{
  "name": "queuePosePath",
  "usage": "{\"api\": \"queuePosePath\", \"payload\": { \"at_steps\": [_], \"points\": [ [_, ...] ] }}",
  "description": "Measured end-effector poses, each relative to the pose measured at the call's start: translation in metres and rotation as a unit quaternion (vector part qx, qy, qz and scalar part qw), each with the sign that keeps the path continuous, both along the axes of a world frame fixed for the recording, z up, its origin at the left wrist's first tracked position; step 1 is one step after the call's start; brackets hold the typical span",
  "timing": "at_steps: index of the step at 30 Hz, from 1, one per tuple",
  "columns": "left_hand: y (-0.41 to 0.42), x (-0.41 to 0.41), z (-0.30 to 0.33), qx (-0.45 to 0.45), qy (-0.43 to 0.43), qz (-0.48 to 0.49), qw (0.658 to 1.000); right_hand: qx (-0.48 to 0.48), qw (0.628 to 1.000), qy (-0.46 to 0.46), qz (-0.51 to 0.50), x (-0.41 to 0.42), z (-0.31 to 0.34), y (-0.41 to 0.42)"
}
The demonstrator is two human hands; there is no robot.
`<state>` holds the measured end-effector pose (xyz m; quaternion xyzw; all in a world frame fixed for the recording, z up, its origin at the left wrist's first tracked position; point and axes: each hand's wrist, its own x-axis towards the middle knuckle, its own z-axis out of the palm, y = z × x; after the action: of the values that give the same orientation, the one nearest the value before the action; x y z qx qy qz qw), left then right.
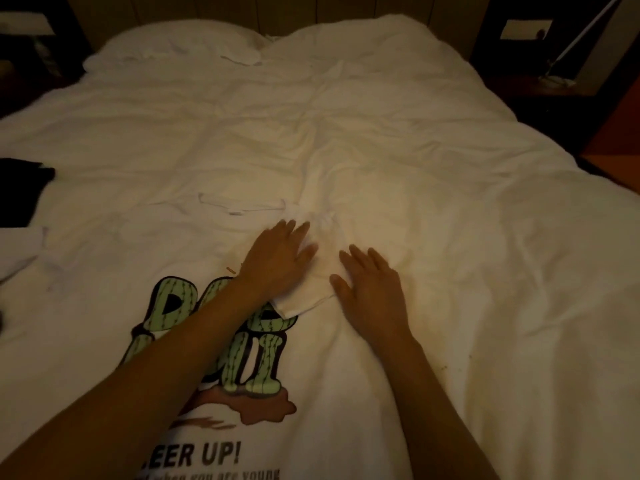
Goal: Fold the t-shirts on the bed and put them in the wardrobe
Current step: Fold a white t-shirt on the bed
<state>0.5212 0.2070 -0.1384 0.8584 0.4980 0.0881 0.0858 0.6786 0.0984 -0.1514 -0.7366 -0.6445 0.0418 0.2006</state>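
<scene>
The fingers of the left hand (277, 258) lie straight and slightly spread, pressing flat on a folded-in sleeve (304, 299) of the white t-shirt (104, 306). The fingers of the right hand (370, 289) are likewise straight and spread, palm down, resting just beside that sleeve's edge; whether the cloth under them is shirt or duvet cannot be told. Neither hand grips anything. Both bare forearms reach in from the bottom of the view.

The t-shirt is spread printed side up on the near part of the bed (450, 168), its neckline (239, 206) away from the person. The print (242, 355) shows green cactus-shaped letters above the words "EER UP!", partly covered by the left forearm.

A dark garment (20, 188) lies at the bed's left edge, with more white cloth (17, 251) just below it. A pillow (166, 46) sits at the head, and a white lamp (568, 53) stands on the right bedside table.
</scene>
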Motion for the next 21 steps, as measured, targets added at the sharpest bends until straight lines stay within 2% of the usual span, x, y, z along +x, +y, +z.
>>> {"api": "queuePosePath", "payload": {
  "at_steps": [3,6,11,15,21],
  "points": [
    [-0.028,-0.031,-0.007,-0.023,0.101,-0.006,0.995,-0.066,0.997,-0.036,0.011,-0.002,-0.003,-0.003],
    [-0.038,-0.046,-0.001,-0.033,0.122,-0.005,0.992,-0.063,0.998,-0.024,-0.010,-0.009,0.009,-0.012],
    [-0.061,-0.075,0.052,0.003,-0.020,0.043,0.999,0.009,0.999,0.046,-0.010,-0.049,0.054,-0.031],
    [-0.088,-0.122,0.089,-0.018,-0.147,0.094,0.984,0.074,0.991,0.108,0.029,-0.101,0.092,-0.037],
    [-0.111,-0.208,0.100,-0.078,-0.264,0.189,0.942,0.004,0.977,0.187,0.101,-0.188,0.112,-0.028]
  ]
}}
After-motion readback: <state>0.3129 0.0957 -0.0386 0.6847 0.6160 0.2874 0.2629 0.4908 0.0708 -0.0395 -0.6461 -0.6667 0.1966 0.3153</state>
